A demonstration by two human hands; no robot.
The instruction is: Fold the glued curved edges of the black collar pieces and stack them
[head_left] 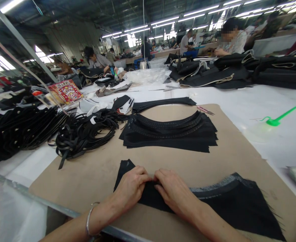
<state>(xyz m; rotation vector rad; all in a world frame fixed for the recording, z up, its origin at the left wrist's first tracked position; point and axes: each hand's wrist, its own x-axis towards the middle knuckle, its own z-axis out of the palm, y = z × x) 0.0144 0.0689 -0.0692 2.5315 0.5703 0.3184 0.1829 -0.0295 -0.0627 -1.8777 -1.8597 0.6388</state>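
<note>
A curved black fabric piece [228, 205] lies across the brown board [69, 188] in front of me. A greyish strip, perhaps glue, runs along its curved upper edge on the right. My left hand [133, 183] pinches that edge near the middle, fingers closed on the fabric. Right beside it, fingertips almost meeting, my right hand [172, 188] is closed on the same edge. Between the hands the edge looks folded, though the fingers partly hide it. Farther up the board sits a stack of similar black pieces [168, 131].
Coiled black straps [84, 137] and piled black parts [19, 131] lie to the left. Small red-handled snips [206, 110] rest beyond the stack. On the right stands a container with a green brush [276, 121]. Black bags [213, 74] and co-workers are farther back.
</note>
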